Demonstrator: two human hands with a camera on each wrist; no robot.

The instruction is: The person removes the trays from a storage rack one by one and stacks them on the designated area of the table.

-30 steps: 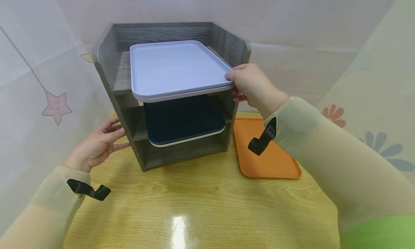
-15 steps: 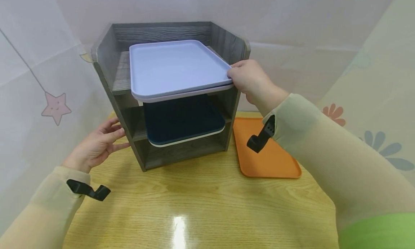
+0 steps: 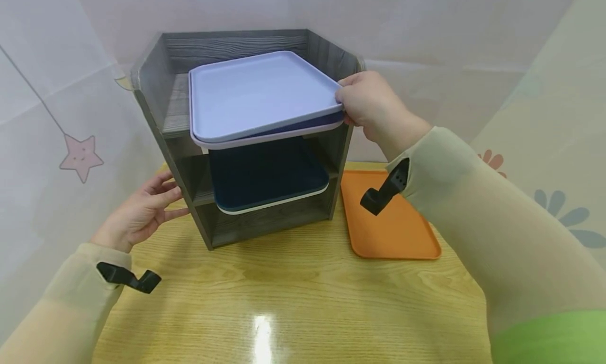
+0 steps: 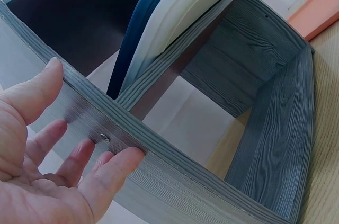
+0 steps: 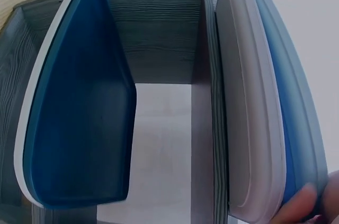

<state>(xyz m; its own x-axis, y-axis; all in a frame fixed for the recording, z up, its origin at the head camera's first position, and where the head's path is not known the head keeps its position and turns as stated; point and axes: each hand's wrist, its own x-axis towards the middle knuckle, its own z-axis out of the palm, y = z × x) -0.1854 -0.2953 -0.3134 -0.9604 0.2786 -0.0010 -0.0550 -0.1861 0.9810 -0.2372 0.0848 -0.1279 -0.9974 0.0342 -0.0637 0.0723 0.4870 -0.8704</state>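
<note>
A light blue tray (image 3: 262, 93) lies on top of a pale lilac tray (image 3: 284, 135) on the upper shelf of a grey wooden rack (image 3: 236, 51). My right hand (image 3: 374, 109) pinches the blue tray's front right corner, and that corner is raised, with a wedge-shaped gap between the two trays. In the right wrist view, its fingers (image 5: 297, 205) show at the blue tray's edge. My left hand (image 3: 142, 211) touches the rack's left side panel with fingertips extended; the left wrist view shows them around a screw head (image 4: 105, 137).
On the middle shelf a navy tray (image 3: 270, 177) rests over a cream tray (image 3: 274, 202), both sticking out in front. An orange tray (image 3: 390, 222) lies on the wooden table (image 3: 303, 301) to the right of the rack. Fabric with printed shapes hangs behind.
My right hand has moved up slightly and lifted the light blue tray's right corner away from the lilac tray. The left hand has stayed in place.
</note>
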